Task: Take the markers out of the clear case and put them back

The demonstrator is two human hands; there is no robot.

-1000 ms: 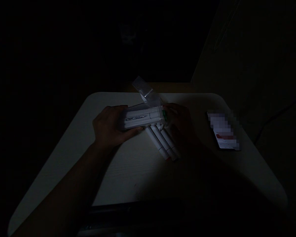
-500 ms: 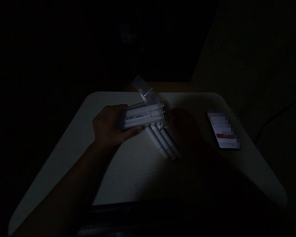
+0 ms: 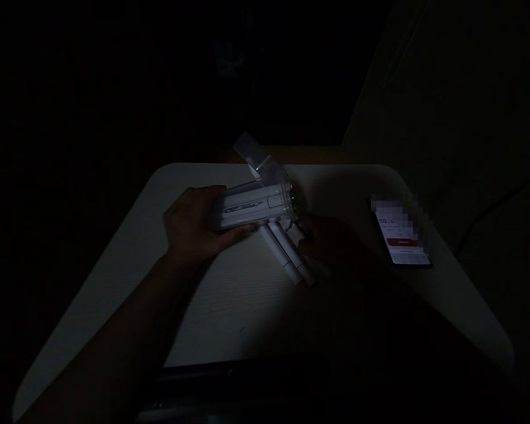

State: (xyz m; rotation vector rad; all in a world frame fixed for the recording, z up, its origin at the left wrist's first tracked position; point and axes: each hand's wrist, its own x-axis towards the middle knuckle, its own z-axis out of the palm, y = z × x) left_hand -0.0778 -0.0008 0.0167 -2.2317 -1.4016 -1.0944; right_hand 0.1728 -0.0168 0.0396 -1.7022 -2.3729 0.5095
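The scene is very dark. My left hand point(image 3: 192, 227) is wrapped round a clear plastic marker case point(image 3: 251, 206) lying on its side over the white table point(image 3: 229, 312), its lid flap point(image 3: 254, 154) hinged up at the back. White markers fill the case. Two or three more white markers point(image 3: 287, 256) lie loose on the table below the case's open end. My right hand point(image 3: 331, 241) rests low over the rightmost loose marker, fingers curled on it, though the dark hides the grip.
A phone point(image 3: 401, 235) with a lit screen lies on the table at the right. The table's rounded far corners and near edge show; a dark object point(image 3: 242, 388) sits at the near edge. Everything around the table is black.
My right hand has dropped from the case's open end down onto the loose markers. The case in my left hand has tilted slightly, its open end higher.
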